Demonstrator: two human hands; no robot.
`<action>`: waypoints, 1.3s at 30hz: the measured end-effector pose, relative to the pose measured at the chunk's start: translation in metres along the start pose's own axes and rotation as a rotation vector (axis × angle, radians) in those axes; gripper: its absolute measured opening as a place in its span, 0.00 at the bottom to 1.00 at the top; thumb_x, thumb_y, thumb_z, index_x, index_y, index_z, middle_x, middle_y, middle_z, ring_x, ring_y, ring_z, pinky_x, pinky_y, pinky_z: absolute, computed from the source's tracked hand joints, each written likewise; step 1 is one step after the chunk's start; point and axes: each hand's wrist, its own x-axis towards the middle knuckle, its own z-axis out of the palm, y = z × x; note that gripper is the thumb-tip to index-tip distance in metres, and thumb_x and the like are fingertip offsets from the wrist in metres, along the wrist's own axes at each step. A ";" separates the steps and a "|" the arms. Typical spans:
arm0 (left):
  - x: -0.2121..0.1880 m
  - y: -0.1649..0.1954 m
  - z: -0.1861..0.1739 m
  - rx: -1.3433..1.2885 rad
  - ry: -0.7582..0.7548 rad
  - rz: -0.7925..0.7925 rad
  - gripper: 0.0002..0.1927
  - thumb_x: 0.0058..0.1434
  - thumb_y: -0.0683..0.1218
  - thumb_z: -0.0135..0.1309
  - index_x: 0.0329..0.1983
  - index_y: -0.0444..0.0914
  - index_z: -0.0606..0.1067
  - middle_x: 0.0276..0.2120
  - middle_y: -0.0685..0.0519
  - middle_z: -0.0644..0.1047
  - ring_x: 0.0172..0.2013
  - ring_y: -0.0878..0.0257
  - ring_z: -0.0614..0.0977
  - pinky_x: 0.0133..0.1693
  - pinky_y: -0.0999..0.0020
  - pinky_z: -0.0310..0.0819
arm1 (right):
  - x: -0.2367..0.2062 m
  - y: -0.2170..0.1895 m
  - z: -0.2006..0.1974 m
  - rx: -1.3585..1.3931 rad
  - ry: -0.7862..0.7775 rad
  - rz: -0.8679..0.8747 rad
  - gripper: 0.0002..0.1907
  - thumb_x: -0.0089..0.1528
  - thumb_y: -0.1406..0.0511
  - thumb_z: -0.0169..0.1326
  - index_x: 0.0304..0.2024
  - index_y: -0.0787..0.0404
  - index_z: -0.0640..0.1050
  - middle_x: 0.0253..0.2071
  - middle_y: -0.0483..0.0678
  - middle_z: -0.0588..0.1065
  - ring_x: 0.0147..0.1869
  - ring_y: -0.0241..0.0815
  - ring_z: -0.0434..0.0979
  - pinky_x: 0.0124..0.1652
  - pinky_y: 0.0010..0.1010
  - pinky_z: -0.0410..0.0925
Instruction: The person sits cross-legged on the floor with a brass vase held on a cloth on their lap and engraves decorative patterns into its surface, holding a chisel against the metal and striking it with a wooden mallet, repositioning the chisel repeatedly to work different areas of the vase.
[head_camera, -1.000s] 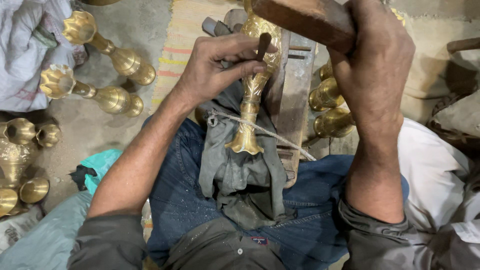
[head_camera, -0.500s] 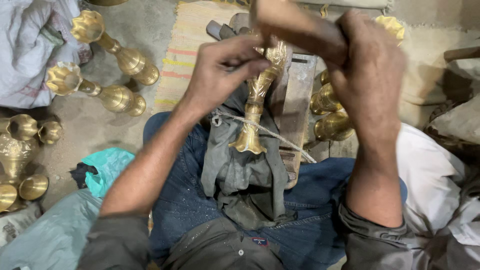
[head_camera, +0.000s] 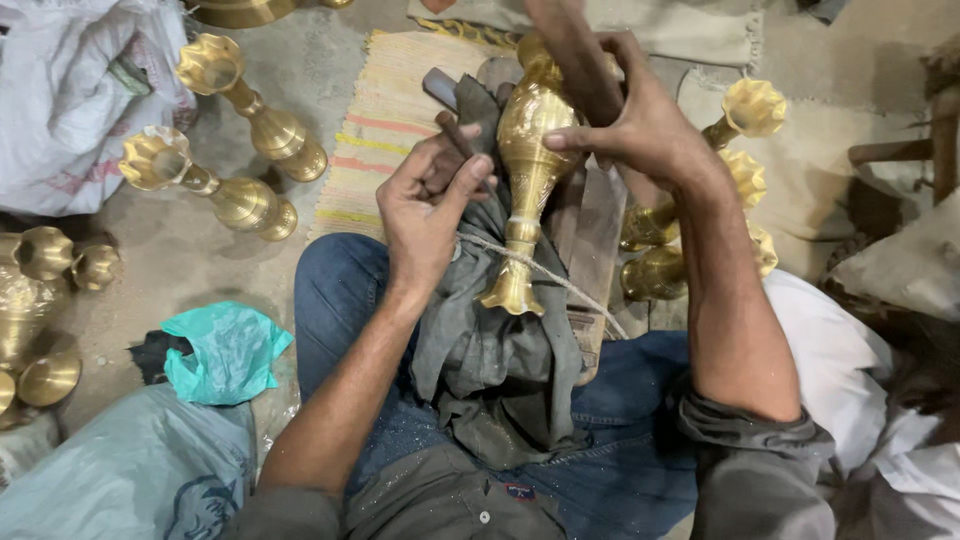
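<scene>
Head view: a brass vase (head_camera: 527, 160) lies lengthwise on a grey cloth (head_camera: 500, 350) over the person's lap, its foot toward the body, tied down by a cord (head_camera: 560, 280) against a wooden block (head_camera: 595, 240). The left hand (head_camera: 430, 205) has its fingers closed round a dark punch-like tool (head_camera: 452, 135) beside the vase body. The right hand (head_camera: 640, 120) grips a wooden mallet handle (head_camera: 570, 50), thumb touching the vase. Surface pattern shows on the vase; how much remains I cannot tell. Further brass vases (head_camera: 240, 195) lie on the floor (head_camera: 180, 260) at left, more (head_camera: 740, 115) at right. Packages: a white sack (head_camera: 70, 110) upper left, a teal plastic bag (head_camera: 220, 350) lower left. No sign visible.
</scene>
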 end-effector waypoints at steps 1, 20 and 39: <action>0.001 0.001 0.004 0.001 -0.016 0.011 0.17 0.71 0.40 0.60 0.62 0.33 0.75 0.40 0.52 0.83 0.40 0.67 0.85 0.44 0.72 0.85 | -0.002 0.003 0.000 0.080 -0.004 -0.054 0.65 0.51 0.48 0.78 0.77 0.64 0.55 0.74 0.65 0.65 0.78 0.58 0.67 0.70 0.45 0.66; 0.028 0.011 0.041 0.451 -0.147 0.407 0.14 0.69 0.42 0.64 0.56 0.40 0.78 0.39 0.52 0.84 0.39 0.65 0.89 0.40 0.70 0.91 | -0.051 -0.021 -0.054 -0.822 0.380 -0.468 0.19 0.68 0.65 0.68 0.58 0.62 0.76 0.42 0.53 0.78 0.37 0.48 0.79 0.37 0.39 0.73; 0.022 0.011 0.042 0.472 -0.090 0.274 0.18 0.68 0.43 0.65 0.59 0.39 0.77 0.35 0.54 0.84 0.36 0.70 0.86 0.37 0.73 0.83 | -0.059 -0.038 -0.073 -1.163 0.339 -0.523 0.07 0.64 0.66 0.64 0.42 0.62 0.81 0.30 0.52 0.76 0.33 0.47 0.78 0.35 0.36 0.69</action>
